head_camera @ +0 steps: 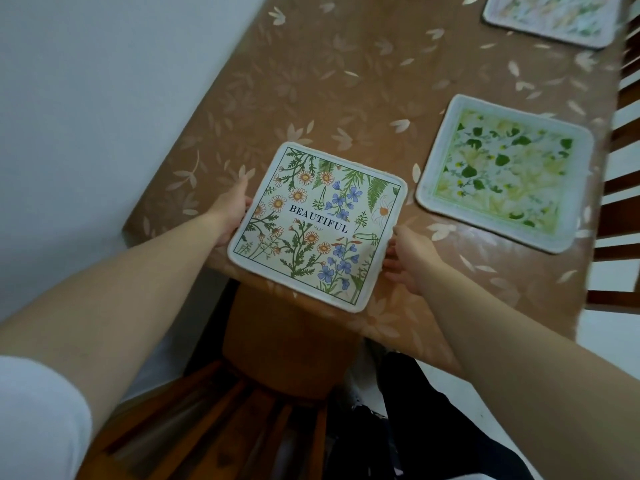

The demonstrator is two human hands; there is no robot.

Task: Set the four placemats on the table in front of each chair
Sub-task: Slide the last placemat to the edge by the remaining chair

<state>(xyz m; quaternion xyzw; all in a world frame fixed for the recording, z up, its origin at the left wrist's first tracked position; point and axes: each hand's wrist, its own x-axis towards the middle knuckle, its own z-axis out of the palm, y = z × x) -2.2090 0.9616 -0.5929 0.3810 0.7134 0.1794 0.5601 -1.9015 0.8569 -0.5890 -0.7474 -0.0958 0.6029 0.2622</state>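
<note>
Three square fabric placemats show on the long table (346,98), which wears a glossy brown cloth printed with pale leaves. Nearest the table's end, the cream placemat with daisies and blue flowers (317,225) is held between both hands, its near corner reaching past the table edge over the wooden chair (277,358) tucked below. Across its middle, in dark capital letters, it reads "BEAUTIFUL", framed by a thin dark line just inside the pale hem.

At its left edge, the left hand (230,213) grips with the thumb lying along the top rim and the rest of the fingers tucked underneath, out of sight. On the right edge, the right hand (410,259) pinches it, fingers held close together and curled under the border.

Just beside it, apart by a strip of cloth, the white-bordered placemat with green and yellow leaves (504,173) lies flat near the table's long side, facing a slatted wooden chair (620,202). Farther along the same side sits a pale floral placemat with a dark edge (550,17), partly cut off by the frame; no writing on either can be read.
</note>
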